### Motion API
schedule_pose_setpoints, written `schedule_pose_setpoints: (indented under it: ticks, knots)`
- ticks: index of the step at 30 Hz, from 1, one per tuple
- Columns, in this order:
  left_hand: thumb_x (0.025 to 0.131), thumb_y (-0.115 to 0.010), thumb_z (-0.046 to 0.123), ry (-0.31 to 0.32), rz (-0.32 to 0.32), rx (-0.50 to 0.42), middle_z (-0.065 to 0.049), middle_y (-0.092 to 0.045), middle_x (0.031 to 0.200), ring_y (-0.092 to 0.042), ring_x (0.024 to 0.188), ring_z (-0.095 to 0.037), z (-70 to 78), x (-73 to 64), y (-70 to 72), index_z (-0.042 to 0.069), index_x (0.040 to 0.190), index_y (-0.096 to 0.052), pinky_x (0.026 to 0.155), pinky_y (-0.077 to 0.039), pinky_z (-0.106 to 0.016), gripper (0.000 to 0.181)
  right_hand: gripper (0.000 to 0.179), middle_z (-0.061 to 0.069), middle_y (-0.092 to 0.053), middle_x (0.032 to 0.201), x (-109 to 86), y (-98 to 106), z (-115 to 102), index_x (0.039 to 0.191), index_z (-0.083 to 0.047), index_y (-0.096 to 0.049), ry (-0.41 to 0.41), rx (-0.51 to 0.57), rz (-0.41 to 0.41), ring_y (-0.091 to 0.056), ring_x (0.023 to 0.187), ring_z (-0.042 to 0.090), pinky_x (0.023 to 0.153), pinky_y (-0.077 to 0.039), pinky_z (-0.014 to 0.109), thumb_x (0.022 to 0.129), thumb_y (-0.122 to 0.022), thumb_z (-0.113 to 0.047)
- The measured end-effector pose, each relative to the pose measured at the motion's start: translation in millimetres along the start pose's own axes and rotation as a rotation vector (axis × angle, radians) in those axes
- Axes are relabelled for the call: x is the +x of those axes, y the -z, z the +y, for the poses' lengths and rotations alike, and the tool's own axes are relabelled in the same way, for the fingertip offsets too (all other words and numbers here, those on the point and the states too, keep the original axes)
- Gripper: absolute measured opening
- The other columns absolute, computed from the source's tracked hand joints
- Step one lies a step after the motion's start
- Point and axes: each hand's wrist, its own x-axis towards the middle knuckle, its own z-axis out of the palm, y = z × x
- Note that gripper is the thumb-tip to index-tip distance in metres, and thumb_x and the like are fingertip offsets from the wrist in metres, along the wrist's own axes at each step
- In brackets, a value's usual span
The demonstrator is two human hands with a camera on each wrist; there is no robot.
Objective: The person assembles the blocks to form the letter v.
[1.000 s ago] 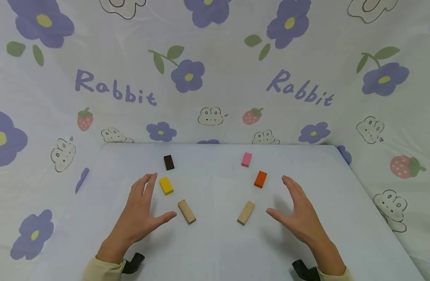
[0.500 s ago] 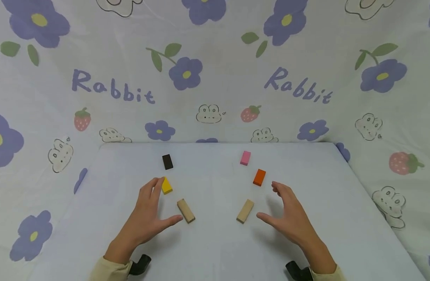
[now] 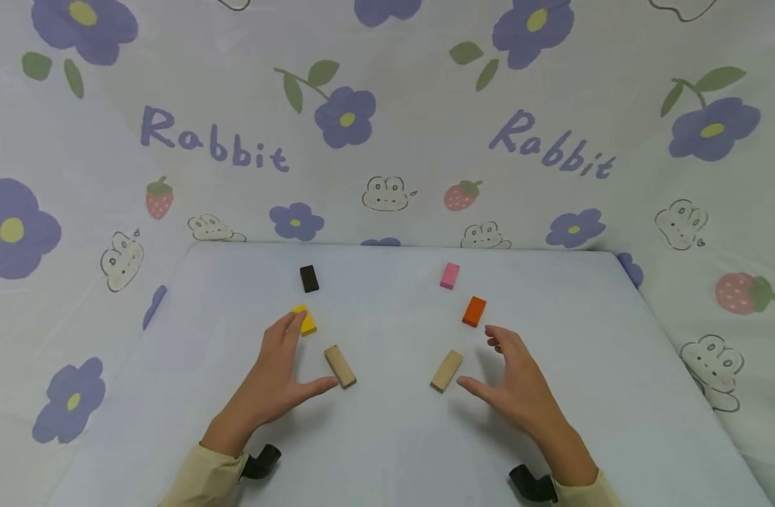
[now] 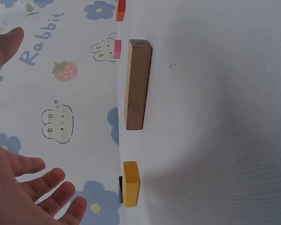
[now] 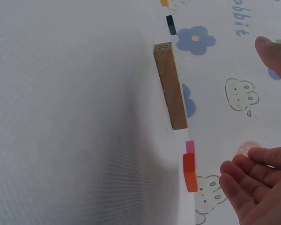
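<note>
My left hand (image 3: 276, 373) hovers over the white table with thumb and fingers spread, holding nothing. Its thumb tip overlaps the left wooden block (image 3: 341, 367) in the head view, and its fingertips partly cover the yellow block (image 3: 307, 323). On the other side my right hand (image 3: 520, 387) is spread the same way, with nothing in it. Its thumb points at the right wooden block (image 3: 447, 371), and its fingertips are just below the orange block (image 3: 474, 311). In the left wrist view the wooden block (image 4: 138, 86) lies flat between the levels of thumb and fingers.
Farther back lie a black block (image 3: 309, 279) on the left and a pink block (image 3: 450, 276) on the right. Behind the white table (image 3: 387, 436) hangs a cloth (image 3: 419, 134) printed with flowers and rabbits. A dark wrist mount (image 3: 262, 462) sits at the left cuff.
Both hands have moved inward toward the wooden blocks, the left to the right and the right to the left. The blocks keep their places on the table; the head view has shifted slightly.
</note>
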Motion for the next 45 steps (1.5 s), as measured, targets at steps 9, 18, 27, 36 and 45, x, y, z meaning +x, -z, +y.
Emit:
schedule_pose_setpoints:
  ticks: [9,18,27,36,45]
  knots:
    - [0.084,-0.087,0.061,0.006,-0.057,-0.015,-0.023,-0.023,0.171,-0.023,0.157,-0.041,2.2,14.5,-1.0,0.004,0.171,-0.022,0.117,-0.04,-0.065,0.122,0.095,0.016,-0.054,0.148,-0.6,-8.4,6.3,0.156,-0.002,-0.047,0.007,0.025,0.028,-0.057,0.126,0.034,0.103,-0.052,0.057,0.083,-0.097,-0.036]
    - [0.084,-0.09,0.056,0.032,-0.081,-0.056,-0.024,-0.026,0.169,-0.027,0.155,-0.043,-1.9,11.6,-8.1,0.003,0.169,-0.026,0.117,-0.04,-0.066,0.119,0.097,0.014,-0.056,0.148,-1.6,-21.0,3.1,0.156,-0.003,-0.049,-0.001,0.02,-0.014,-0.059,0.125,0.032,0.101,-0.053,0.056,0.081,-0.098,-0.041]
    - [0.084,-0.09,0.053,0.068,-0.116,-0.111,-0.026,-0.027,0.168,-0.028,0.154,-0.046,-6.1,16.0,-10.7,0.001,0.167,-0.029,0.116,-0.039,-0.068,0.116,0.094,0.016,-0.057,0.147,6.1,-20.5,-5.1,0.154,-0.001,-0.05,-0.023,0.006,-0.058,-0.06,0.123,0.032,0.101,-0.054,0.056,0.082,-0.097,-0.037]
    - [0.082,-0.095,0.045,0.12,-0.122,-0.162,-0.024,-0.036,0.163,-0.043,0.145,-0.041,-11.4,19.1,-17.1,-0.002,0.163,-0.036,0.116,-0.042,-0.062,0.11,0.09,0.014,-0.06,0.142,6.8,-27.8,-7.0,0.152,0.0,-0.052,-0.06,0.021,-0.117,-0.061,0.12,0.029,0.102,-0.055,0.053,0.083,-0.097,-0.034]
    - [0.081,-0.098,0.039,0.184,-0.167,-0.223,-0.016,-0.045,0.154,-0.056,0.129,-0.032,-11.3,22.3,-26.4,0.002,0.161,-0.04,0.109,-0.051,-0.052,0.105,0.083,0.014,-0.063,0.136,7.0,-28.0,-8.4,0.148,0.003,-0.056,-0.029,0.007,-0.126,-0.062,0.115,0.026,0.101,-0.055,0.05,0.083,-0.098,-0.027]
